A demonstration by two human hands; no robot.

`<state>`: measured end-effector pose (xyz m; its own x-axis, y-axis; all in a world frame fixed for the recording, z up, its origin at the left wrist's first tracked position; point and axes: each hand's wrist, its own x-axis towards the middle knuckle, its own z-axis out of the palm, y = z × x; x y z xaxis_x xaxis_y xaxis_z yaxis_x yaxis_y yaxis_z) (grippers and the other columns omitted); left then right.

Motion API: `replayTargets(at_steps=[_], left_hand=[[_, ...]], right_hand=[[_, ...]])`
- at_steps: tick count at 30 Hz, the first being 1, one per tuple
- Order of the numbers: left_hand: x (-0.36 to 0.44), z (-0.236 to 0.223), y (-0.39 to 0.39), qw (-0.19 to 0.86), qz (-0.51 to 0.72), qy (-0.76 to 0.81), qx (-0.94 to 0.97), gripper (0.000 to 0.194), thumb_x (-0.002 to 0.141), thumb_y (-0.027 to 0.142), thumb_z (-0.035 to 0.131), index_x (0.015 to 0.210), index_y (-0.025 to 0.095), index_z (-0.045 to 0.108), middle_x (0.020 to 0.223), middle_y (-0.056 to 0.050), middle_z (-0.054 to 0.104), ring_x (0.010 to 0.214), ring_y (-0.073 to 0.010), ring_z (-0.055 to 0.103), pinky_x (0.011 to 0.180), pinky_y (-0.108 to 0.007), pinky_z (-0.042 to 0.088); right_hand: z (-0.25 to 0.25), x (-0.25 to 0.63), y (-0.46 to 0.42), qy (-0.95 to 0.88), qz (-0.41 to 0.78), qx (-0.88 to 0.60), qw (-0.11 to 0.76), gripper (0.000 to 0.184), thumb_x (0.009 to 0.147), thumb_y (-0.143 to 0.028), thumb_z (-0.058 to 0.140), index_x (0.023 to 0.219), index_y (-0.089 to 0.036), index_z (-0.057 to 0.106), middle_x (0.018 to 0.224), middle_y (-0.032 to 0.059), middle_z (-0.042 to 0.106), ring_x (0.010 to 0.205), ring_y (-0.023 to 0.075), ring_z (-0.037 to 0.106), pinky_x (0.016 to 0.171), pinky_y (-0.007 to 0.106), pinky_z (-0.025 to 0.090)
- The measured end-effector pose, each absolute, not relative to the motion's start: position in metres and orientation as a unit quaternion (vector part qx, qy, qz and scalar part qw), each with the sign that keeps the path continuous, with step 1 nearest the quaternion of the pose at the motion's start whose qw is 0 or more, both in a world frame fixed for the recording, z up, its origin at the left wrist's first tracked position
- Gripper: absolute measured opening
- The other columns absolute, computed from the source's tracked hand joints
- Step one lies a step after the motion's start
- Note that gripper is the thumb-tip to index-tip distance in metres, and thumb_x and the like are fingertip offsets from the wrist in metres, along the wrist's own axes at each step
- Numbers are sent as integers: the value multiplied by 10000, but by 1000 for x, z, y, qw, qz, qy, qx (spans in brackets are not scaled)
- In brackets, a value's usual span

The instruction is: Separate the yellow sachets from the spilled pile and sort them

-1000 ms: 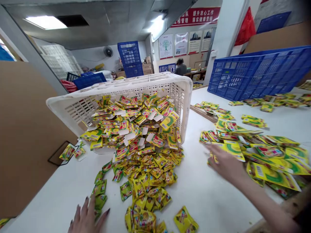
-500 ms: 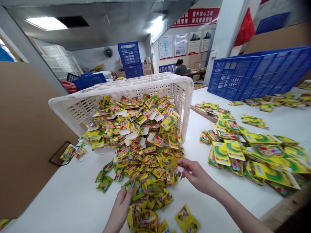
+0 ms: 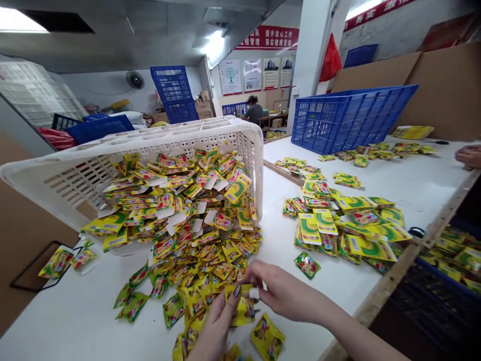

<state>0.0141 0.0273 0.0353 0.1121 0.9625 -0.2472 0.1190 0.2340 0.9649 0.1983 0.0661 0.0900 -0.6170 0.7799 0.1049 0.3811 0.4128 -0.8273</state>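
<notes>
My left hand [image 3: 220, 321] is closed on a small yellow packet [image 3: 242, 313], its thumb lying across the front. My right hand [image 3: 281, 291] pinches at the top edge of the same packet; its fingertips are partly hidden. Something small and white [image 3: 254, 293] shows at the right fingers. Around and below my hands lies a heap of loose yellow packets [image 3: 203, 271]. Several green packets [image 3: 133, 306] rest to the left, and a single green packet [image 3: 307, 264] lies to the right. One yellow packet [image 3: 267, 337] sits just below my right hand.
Behind the heap, a white crate [image 3: 250, 165] lies tipped on its side, with boxes and packets spilling out. Flat yellow boxes [image 3: 349, 220] are piled to the right. A blue crate [image 3: 319, 125] stands beyond. Another person's hand [image 3: 469, 155] shows at the right edge.
The view has swung right. My left hand has let go of a green packet and now holds a yellow one. My right hand has come in close to my left.
</notes>
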Motion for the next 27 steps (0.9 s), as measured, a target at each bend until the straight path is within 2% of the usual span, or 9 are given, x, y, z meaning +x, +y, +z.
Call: replayTargets(at_steps=[2,4,7,10,12,16,19,23,27], left_hand=[[28,36,28,550,407,525,506,527,784,570,425,1144,206,555,1222,-79,543,1199,-267,416,1043,-423,301],[45,36,33,527,419,485,558,456,848,485,365,1194,229,517,1366,-50,397,1302,-236,264,1088,-414,213],[65,38,56,460,378,439,673,412,901,386,268,1210,245,501,1464,15,189,1356,-189,19,1116,-412,85],[65,40,105,318,319,410,793,405,907,274,248,1274,222,412,1454,-11,223,1353,-161,63,1119,-394,125],[56,41,145,172,294,419,842,423,840,197,399,1262,188,415,1445,-49,246,1355,-203,27,1118,-435,83],[38,44,204,147,312,438,830,388,698,28,443,1065,116,533,1415,-141,288,1352,-259,25,1090,-503,-27],[34,43,212,180,337,441,812,191,705,106,489,882,158,542,1334,-126,418,1345,-259,102,1096,-485,13],[34,41,183,269,391,477,739,212,789,299,433,961,173,440,1306,-134,426,1281,-254,294,1044,-452,254],[37,43,128,392,394,525,645,396,872,375,151,1019,145,438,904,-121,639,845,-236,633,729,-400,510]], right_hand=[[70,200,61,-684,511,-394,341,508,747,-146,545,1212,-234,363,1130,91,531,915,166,547,701,285,478],[50,202,56,-568,620,-376,388,657,721,-250,632,1280,-251,286,1229,111,473,956,170,555,740,309,490],[29,217,55,-509,676,-344,408,391,748,-329,610,1096,-178,519,994,91,623,800,175,617,746,352,492],[18,257,64,-547,559,-428,452,206,769,-297,553,910,-157,605,820,66,659,771,205,615,746,382,483],[10,289,70,-573,445,-501,472,162,740,-239,541,866,-164,608,826,62,657,840,235,588,806,415,451],[-9,311,65,-575,392,-543,470,141,707,-198,504,808,-163,597,791,53,653,818,248,578,793,422,451],[-15,287,49,-579,440,-508,462,97,720,-204,516,766,-162,591,741,29,648,768,216,591,720,354,477],[8,257,36,-530,565,-418,474,125,742,-283,597,750,-158,598,708,14,634,693,166,585,663,307,487],[46,253,46,-497,613,-368,492,223,733,-359,636,786,-145,602,696,21,617,590,129,562,511,250,476]])
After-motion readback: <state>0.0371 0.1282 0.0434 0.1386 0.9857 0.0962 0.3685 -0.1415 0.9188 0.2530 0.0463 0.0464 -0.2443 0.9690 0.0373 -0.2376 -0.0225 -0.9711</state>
